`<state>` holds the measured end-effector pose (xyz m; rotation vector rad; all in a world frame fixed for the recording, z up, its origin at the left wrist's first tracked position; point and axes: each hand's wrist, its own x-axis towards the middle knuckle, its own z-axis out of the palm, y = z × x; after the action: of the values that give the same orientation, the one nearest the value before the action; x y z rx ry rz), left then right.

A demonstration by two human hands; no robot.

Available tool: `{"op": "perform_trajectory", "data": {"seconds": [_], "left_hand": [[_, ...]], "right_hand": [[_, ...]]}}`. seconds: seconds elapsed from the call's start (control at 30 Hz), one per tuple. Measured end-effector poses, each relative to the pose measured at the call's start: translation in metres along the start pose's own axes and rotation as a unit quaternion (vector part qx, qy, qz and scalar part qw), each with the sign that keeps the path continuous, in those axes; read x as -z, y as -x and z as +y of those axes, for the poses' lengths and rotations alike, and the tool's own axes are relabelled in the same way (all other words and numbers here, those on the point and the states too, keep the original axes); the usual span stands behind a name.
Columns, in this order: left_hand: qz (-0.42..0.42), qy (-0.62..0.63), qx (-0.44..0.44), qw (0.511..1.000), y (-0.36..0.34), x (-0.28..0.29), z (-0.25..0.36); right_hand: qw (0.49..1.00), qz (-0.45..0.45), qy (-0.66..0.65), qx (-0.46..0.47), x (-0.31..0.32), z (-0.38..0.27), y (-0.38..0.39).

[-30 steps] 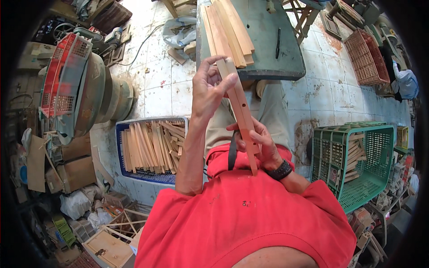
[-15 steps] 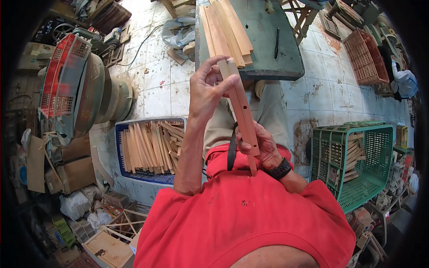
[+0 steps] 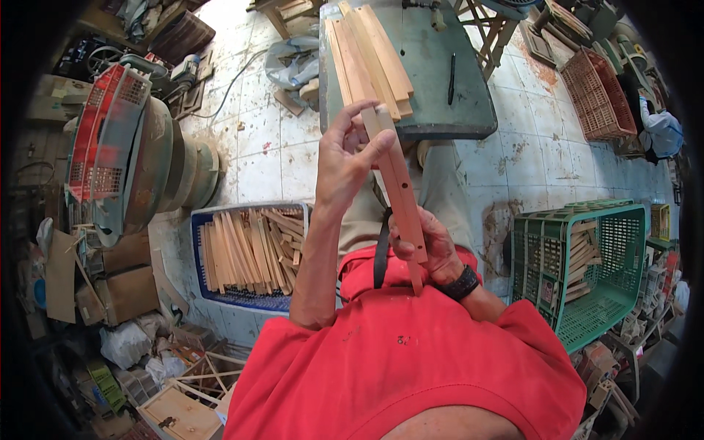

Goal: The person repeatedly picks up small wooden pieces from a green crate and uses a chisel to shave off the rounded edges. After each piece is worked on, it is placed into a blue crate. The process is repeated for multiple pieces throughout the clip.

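Grip, both hands: firm hold on one pair of long, narrow, light-brown wooden strips (image 3: 398, 169), set side by side and running from far to near in front of my body, with the near end a little right. The right-hand strip of the pair shows two dark round holes along its face; the left-hand strip sticks out past it at the near end.

My left hand (image 3: 346, 163) has the far end pinched: thumb over the face, forefinger bent round by the tip. My right hand (image 3: 434, 242), black band (image 3: 460, 281) at its wrist, supports the near part from behind and from the right, fingertips showing at the left edge; how tightly these press I cannot tell. The near tip overlaps my red cloth shirt (image 3: 396, 352) in view; contact uncertain.

Beyond the left hand: a dark green, round-cornered table (image 3: 433, 110), bearing a fanned stack of pale wooden boards (image 3: 370, 55) on its left side and a thin black pen-like stick (image 3: 452, 79) to the right.

Left of me, on the floor: a blue plastic crate (image 3: 196, 246) packed with loose pale wooden slats (image 3: 246, 246). Right: a green plastic crate (image 3: 640, 253), tipped on its side, shorter wooden pieces (image 3: 583, 253) inside.
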<state>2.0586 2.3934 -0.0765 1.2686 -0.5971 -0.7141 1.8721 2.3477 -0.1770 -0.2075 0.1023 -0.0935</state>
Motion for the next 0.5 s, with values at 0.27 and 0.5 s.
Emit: {"op": "perform_trajectory", "data": {"seconds": [0.27, 0.5], "left_hand": [[0.031, -0.026, -0.036, 0.999, -0.001, -0.001, 0.004], [0.041, -0.014, -0.043, 0.998, -0.002, -0.003, -0.004]], "right_hand": [[1.000, 0.001, 0.019, 0.001, -0.011, -0.002, 0.000], [0.998, 0.045, 0.035, 0.008, -0.010, 0.000, -0.001]]}}
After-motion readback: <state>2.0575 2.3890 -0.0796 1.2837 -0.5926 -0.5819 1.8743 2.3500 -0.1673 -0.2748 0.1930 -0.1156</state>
